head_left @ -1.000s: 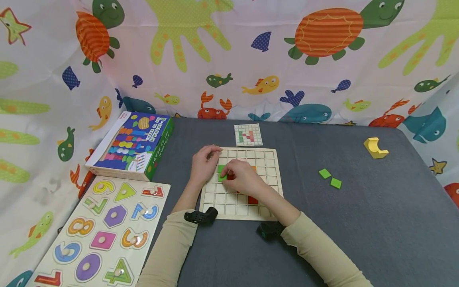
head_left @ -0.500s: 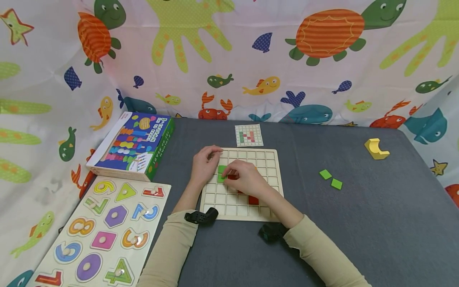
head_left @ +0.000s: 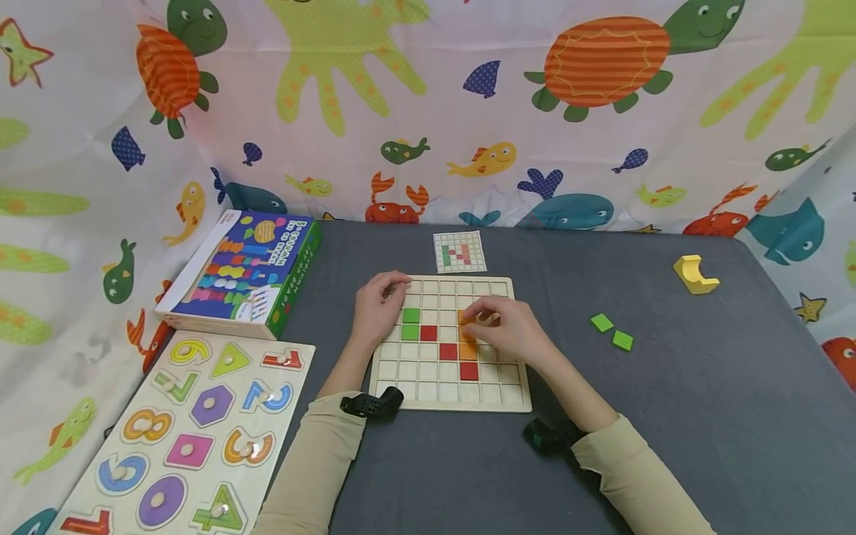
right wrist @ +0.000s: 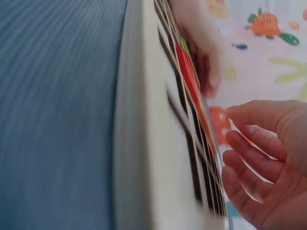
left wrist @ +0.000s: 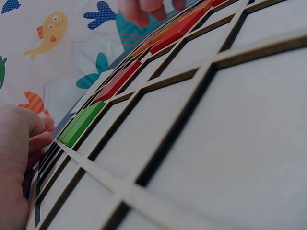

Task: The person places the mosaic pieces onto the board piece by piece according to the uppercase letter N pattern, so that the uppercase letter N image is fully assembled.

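The right hand (head_left: 507,327) is held over the right half of the gridded board (head_left: 428,391), its fingers loosely curved, the thumb parted from them, and nothing is gripped. The orange tiles (head_left: 467,351) are partly covered by its fingertips in the head view; whether they are touched cannot be told. The left hand (head_left: 377,308) is rested at the board's far left corner, its fingers relaxed and loosely bent at the edge. A black device (head_left: 371,403) is worn on the left wrist and another on the right, just beyond the cuffs of beige sleeves (head_left: 314,453).

Between the hands, tiles are set in the board's cells. Two green tiles (head_left: 411,316) are placed one behind the other near the left side. Beside the nearer green one, a row of three red tiles (head_left: 448,351) is begun, stepped diagonally toward the near right. Directly behind the last red tile, the orange ones are lined up.

Just behind the board, a small card (head_left: 459,252) is laid, printed with green and red squares. To the right, two loose green squares (head_left: 623,341) are left near each other on the dark tabletop (head_left: 695,416), with a notched yellow block (head_left: 695,275) farther back. On the left, a number puzzle (head_left: 224,401) is placed in front of a colourful box (head_left: 241,267). Everything is backed by a cloth (head_left: 441,89) printed with sea animals.
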A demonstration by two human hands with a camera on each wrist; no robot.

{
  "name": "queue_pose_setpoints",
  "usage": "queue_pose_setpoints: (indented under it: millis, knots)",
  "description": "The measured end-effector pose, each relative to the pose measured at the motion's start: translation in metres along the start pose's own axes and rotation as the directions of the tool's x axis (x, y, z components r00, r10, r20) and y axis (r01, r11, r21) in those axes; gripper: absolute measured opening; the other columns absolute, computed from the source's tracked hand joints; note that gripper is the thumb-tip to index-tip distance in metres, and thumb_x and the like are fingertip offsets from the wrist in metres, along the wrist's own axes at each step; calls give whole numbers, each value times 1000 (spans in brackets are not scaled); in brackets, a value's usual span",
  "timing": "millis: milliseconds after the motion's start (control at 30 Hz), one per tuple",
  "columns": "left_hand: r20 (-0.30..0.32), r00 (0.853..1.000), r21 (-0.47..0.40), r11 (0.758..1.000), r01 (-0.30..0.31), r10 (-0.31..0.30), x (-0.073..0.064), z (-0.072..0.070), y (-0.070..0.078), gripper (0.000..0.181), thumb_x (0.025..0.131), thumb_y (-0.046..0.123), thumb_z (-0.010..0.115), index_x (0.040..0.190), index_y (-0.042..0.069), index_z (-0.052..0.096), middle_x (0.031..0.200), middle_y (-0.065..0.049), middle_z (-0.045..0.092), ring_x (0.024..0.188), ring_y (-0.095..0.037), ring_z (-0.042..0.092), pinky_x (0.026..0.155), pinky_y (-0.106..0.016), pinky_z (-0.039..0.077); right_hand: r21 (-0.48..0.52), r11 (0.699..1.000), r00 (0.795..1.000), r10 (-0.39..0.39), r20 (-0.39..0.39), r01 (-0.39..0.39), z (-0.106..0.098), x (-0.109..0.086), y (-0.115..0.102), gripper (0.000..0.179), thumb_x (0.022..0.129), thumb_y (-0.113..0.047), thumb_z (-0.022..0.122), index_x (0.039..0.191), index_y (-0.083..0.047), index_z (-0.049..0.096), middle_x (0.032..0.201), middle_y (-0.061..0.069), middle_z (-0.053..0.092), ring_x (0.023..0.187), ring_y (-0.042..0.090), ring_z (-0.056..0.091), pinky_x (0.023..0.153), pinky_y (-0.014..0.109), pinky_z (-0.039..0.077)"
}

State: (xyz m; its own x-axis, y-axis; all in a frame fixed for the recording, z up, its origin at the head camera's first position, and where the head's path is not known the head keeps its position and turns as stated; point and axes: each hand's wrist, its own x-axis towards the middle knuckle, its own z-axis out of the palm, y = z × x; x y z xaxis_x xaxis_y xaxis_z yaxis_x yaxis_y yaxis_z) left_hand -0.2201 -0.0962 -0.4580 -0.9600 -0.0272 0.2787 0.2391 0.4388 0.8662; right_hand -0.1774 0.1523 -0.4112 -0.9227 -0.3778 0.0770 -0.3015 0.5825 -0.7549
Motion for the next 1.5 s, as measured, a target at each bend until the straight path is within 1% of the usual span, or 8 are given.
queue_pose_setpoints:
  millis: [233, 400, 633, 867, 1100, 1233, 1367, 1500]
  knots:
    - [0, 1000, 11, 1000, -1, 1, -1, 0, 0, 17, 97, 17, 61, 106, 11, 74, 121, -5, 64, 112, -19, 58, 93, -37, 48, -95, 995, 996, 29, -80, -36, -32, -21, 30, 16, 88, -19, 74, 102, -12, 72, 92, 1, 67, 80, 18, 58, 70, 35, 50]
    - [0, 1000, 11, 1000, -14, 14, -1, 1, -1, 16, 97, 17, 61, 106, 12, 74, 119, -4, 64, 106, -19, 60, 90, -38, 49, -155, 983, 989, 75, -128, -95, -56, -38, 48, 18, 89, -19, 73, 105, -11, 72, 97, 5, 69, 86, 21, 63, 71, 36, 52]
    - [3, 1000, 6, 1000, -2, 2, -1, 0, 0, 17, 97, 17, 61, 106, 11, 74, 121, -4, 64, 109, -19, 59, 92, -38, 48, -231, 957, 972, 130, -195, -175, -87, -58, 61, 19, 89, -19, 73, 105, -9, 71, 100, 10, 68, 87, 25, 61, 72, 39, 50]
    - [-2, 1000, 8, 1000, -4, 4, -1, 0, 1, 16, 97, 16, 62, 105, 11, 74, 120, -5, 64, 112, -19, 58, 92, -37, 48, -288, 927, 960, 187, -207, -242, -113, -77, 75, 23, 88, -18, 73, 107, -6, 70, 106, 17, 67, 95, 31, 60, 74, 42, 48]
    - [-3, 1000, 12, 1000, -4, 4, 0, 1, 0, 16, 97, 17, 62, 105, 11, 74, 120, -5, 64, 113, -19, 58, 93, -37, 47, -305, 915, 960, 217, -176, -263, -125, -84, 85, 27, 89, -21, 73, 109, -4, 68, 106, 17, 67, 97, 33, 60, 75, 44, 47]
    - [-7, 1000, 9, 1000, -9, 9, 0, 1, -1, 16, 97, 16, 62, 105, 11, 74, 118, -4, 65, 108, -19, 59, 92, -37, 48, -321, 911, 963, 214, -165, -258, -126, -84, 90, 29, 89, -22, 73, 110, -3, 68, 104, 17, 67, 94, 32, 60, 73, 42, 47]
    - [-12, 1000, 8, 1000, -12, 12, 0, 2, -2, 15, 97, 17, 62, 104, 13, 75, 116, -3, 65, 103, -17, 60, 89, -36, 48, -330, 904, 960, 227, -166, -271, -124, -82, 92, 29, 88, -21, 72, 110, -2, 67, 101, 16, 66, 91, 29, 58, 70, 38, 45]
    - [-13, 1000, 1, 1000, -17, 17, 0, 2, -1, 15, 96, 16, 62, 103, 12, 75, 116, -3, 65, 102, -17, 60, 89, -36, 49, -325, 902, 955, 239, -173, -284, -121, -79, 92, 29, 88, -19, 72, 111, -2, 66, 100, 15, 66, 89, 28, 57, 70, 37, 44]
